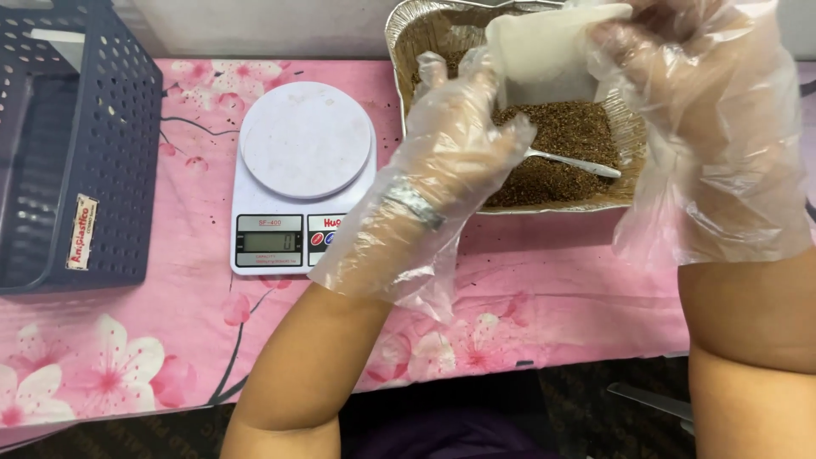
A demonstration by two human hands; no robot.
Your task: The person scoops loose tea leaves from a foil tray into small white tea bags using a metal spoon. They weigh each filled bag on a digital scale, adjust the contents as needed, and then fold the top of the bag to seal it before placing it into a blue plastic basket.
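Two bare forearms rise from six o'clock, nearest the viewer, each ending in a loose, clear plastic glove. Beneath them lies a pink tablecloth [527, 297] printed with blossoms, the largest surface in view. At nine o'clock stands a dark blue perforated plastic basket [102, 153]. Toward one o'clock sits a foil tray [399, 34] holding a bed of brown granules [561, 149], with a white plastic spoon [578, 163] resting in them. At eleven o'clock, between basket and tray, sits a white digital kitchen scale [303, 140]; its round platform is bare.

The right hand [714, 127], at two o'clock, and the left hand [459, 144], near the centre, together hold a small white pouch [544, 51] above the tray. Left fingers are curled around the pouch's lower left edge, grasping it; right fingers pinch its upper right side. A ring shows through the left glove.

Judging by this, the work is at an early stage: the pouch appears to be held open, nothing has been weighed, and the spoon lies untouched in the granules. Filling and weighing seem still to be done.

The pouch looks thin, pale, slightly translucent and limp, roughly rectangular. Whether anything is inside cannot be told.
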